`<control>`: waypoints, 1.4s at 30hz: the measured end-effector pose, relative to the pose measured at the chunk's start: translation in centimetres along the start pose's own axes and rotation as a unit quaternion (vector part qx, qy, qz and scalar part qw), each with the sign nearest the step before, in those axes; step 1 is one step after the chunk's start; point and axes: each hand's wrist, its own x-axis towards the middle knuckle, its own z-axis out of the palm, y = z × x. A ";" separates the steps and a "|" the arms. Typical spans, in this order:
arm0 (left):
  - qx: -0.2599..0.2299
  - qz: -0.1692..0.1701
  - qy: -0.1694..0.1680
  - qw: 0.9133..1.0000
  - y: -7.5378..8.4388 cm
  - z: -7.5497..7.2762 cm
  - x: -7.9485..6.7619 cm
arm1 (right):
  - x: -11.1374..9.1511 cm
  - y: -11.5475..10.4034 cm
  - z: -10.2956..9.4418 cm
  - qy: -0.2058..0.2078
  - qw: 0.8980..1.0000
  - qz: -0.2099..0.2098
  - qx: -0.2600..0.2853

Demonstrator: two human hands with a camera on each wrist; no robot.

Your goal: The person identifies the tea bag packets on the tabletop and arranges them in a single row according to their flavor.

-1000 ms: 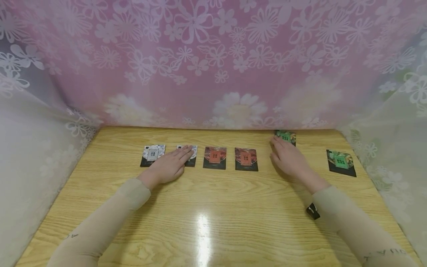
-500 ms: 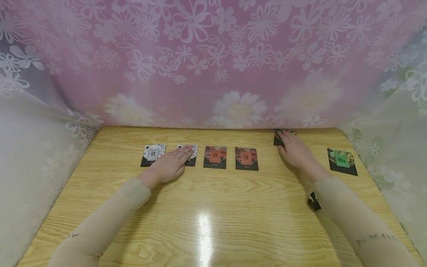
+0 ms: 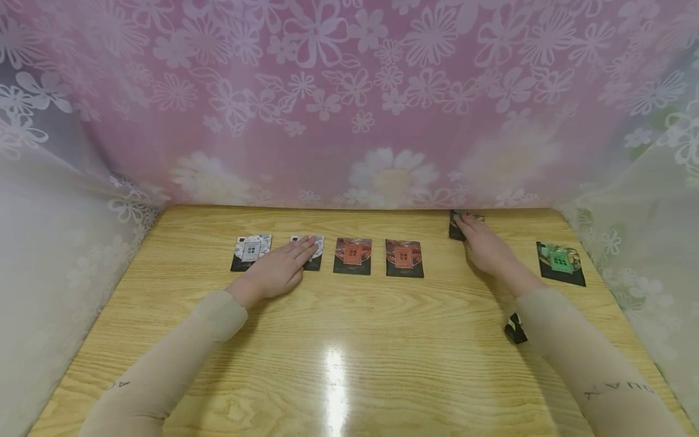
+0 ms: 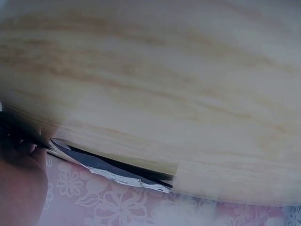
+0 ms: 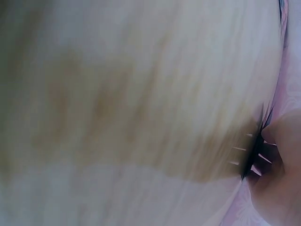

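My left hand (image 3: 275, 270) lies flat with straight fingers on a white-and-black packet (image 3: 313, 265), covering much of its front. Just left of it is a matching white packet (image 3: 252, 252). At the back of the table, the fingers of my right hand (image 3: 488, 246) rest on a black-and-green packet (image 3: 457, 232), hiding most of its label. In the right wrist view that packet (image 5: 254, 156) shows as a dark edge beneath the fingers. Two red-and-black packets (image 3: 352, 256) lie between my hands.
Another green packet (image 3: 560, 262) lies near the table's right edge, slightly turned. A small black object (image 3: 515, 329) sits beside my right sleeve. A pink floral curtain (image 3: 349, 121) hangs along the back edge of the wooden table (image 3: 273, 364), with pale cloth at both sides.
My right hand has shifted a little to the right and back, its fingers going from the green packet's left side onto its top. The left hand has stayed in place.
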 end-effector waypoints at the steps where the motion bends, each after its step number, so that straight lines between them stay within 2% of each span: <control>1: 0.000 0.000 0.000 1.000 0.0 0.0 0.0 | -0.1 0.0 0.0 -0.001 1.000 -0.001 0.001; 9: 0.002 -0.006 -0.008 1.000 0.1 -0.2 0.0 | -0.8 -0.7 -0.1 -0.018 1.000 0.002 0.016; 13: -0.001 -0.002 -0.001 1.000 0.1 0.0 0.0 | -1.4 -1.2 -0.1 -0.023 1.000 0.000 0.017; 29: -0.008 -0.005 -0.001 1.000 0.1 0.2 0.1 | -4.2 -3.4 0.5 -0.001 0.999 -0.048 -0.002; 42: -0.007 -0.004 0.001 1.000 -0.1 0.5 0.2 | -6.4 -5.4 0.7 0.010 0.997 -0.065 -0.031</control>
